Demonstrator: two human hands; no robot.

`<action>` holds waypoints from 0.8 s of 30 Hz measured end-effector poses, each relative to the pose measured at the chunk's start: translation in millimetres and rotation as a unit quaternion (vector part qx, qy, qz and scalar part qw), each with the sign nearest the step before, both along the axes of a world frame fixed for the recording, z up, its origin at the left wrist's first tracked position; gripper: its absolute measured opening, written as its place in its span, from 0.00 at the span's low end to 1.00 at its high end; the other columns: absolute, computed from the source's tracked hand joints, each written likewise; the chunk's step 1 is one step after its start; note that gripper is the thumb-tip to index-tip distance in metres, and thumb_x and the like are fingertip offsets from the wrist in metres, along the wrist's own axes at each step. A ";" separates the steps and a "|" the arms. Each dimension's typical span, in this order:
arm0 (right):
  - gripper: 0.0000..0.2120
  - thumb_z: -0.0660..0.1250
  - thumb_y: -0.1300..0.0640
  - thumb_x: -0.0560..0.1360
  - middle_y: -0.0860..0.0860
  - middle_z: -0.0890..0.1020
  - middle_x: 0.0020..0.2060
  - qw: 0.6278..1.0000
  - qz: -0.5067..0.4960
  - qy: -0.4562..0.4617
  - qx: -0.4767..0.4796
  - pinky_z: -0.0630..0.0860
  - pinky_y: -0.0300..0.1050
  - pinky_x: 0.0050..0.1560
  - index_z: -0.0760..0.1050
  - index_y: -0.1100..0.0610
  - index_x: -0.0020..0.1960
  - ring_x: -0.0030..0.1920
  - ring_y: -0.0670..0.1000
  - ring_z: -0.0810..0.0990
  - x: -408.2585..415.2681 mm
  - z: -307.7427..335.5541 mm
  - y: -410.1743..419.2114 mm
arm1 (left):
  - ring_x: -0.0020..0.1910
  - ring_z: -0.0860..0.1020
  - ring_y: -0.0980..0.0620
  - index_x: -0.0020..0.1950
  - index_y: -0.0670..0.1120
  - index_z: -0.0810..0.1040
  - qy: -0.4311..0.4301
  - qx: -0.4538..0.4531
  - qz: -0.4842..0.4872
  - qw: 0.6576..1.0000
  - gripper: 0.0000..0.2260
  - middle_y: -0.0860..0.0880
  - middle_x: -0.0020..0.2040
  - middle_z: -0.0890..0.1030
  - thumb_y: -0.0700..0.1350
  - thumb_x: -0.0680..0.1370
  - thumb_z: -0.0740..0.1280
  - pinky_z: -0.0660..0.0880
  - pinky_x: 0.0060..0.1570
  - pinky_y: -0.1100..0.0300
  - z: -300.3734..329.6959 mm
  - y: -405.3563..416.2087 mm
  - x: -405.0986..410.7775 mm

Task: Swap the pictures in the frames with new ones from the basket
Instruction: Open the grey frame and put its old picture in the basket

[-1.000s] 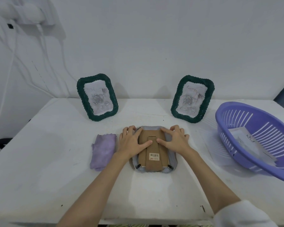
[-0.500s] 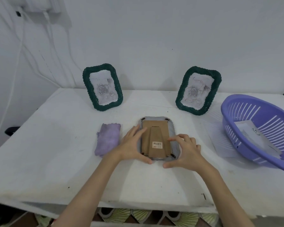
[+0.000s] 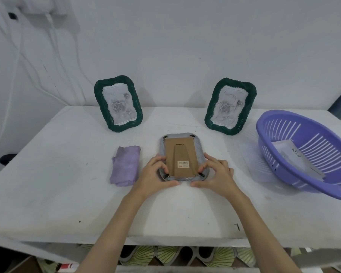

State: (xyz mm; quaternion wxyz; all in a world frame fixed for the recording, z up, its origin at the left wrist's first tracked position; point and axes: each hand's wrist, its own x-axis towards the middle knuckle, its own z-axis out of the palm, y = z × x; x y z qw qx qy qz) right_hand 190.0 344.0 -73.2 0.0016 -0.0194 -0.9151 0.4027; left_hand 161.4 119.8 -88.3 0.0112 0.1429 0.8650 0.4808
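Centrally, a small white barcode label (image 3: pixel 183 164) is seen stuck low on the brown cardboard backing (image 3: pixel 180 154) of a grey frame (image 3: pixel 200 152) laid face down on the white table (image 3: pixel 67 194); its print is too small to be read; a folded cardboard stand is seen flat along the backing's middle, and small black clips are seen at the corners. The frame's near left corner is gripped by the left hand (image 3: pixel 154 174), fingers curled at the clip there; the near right corner is pinched likewise by the right hand (image 3: pixel 217 174). Two dark green woven frames are stood upright near the wall, the left green frame (image 3: pixel 118 103) and the right green frame (image 3: pixel 230 106), each filled with a pale rose picture. At the right, white papers (image 3: pixel 295 156) with a dark scribble that cannot be read are held in a purple slotted basket (image 3: pixel 280 123); a folded lilac cloth (image 3: pixel 125 165) is laid just left of the grey frame.
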 end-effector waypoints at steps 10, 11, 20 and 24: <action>0.16 0.81 0.47 0.54 0.42 0.65 0.71 1.000 0.013 0.009 0.010 0.48 0.39 0.56 0.73 0.39 0.31 0.61 0.42 0.57 2.6 0.0 -1.3 | 0.66 0.66 0.56 0.34 0.48 0.75 -0.022 0.012 -0.024 0.999 0.12 0.52 0.62 0.70 0.44 0.63 0.79 0.57 0.58 0.79 5.0 -0.9 4.4; 0.16 0.81 0.47 0.54 0.42 0.65 0.71 1.000 0.016 0.008 0.009 0.48 0.39 0.56 0.73 0.39 0.31 0.61 0.42 0.57 2.7 0.3 -1.3 | 0.66 0.66 0.56 0.33 0.50 0.75 -0.022 0.009 -0.028 0.999 0.13 0.52 0.62 0.70 0.45 0.63 0.79 0.58 0.59 0.76 4.7 -1.1 4.9; 0.16 0.69 0.32 0.62 0.45 0.61 0.72 0.996 -0.025 0.063 0.057 0.49 0.45 0.61 0.77 0.35 0.48 0.68 0.48 0.54 -8.0 1.4 -10.9 | 0.75 0.51 0.56 0.52 0.54 0.74 -0.017 -0.013 0.043 0.999 0.14 0.50 0.74 0.59 0.57 0.71 0.69 0.49 0.69 0.63 6.7 15.0 -2.0; 0.15 0.73 0.37 0.63 0.44 0.62 0.72 0.995 -0.016 0.078 0.056 0.49 0.42 0.58 0.79 0.36 0.48 0.68 0.49 0.55 -9.0 -6.5 -16.8 | 0.76 0.45 0.52 0.55 0.48 0.79 0.024 -0.043 0.058 0.997 0.19 0.48 0.75 0.59 0.52 0.67 0.75 0.44 0.71 0.60 3.7 24.7 -1.4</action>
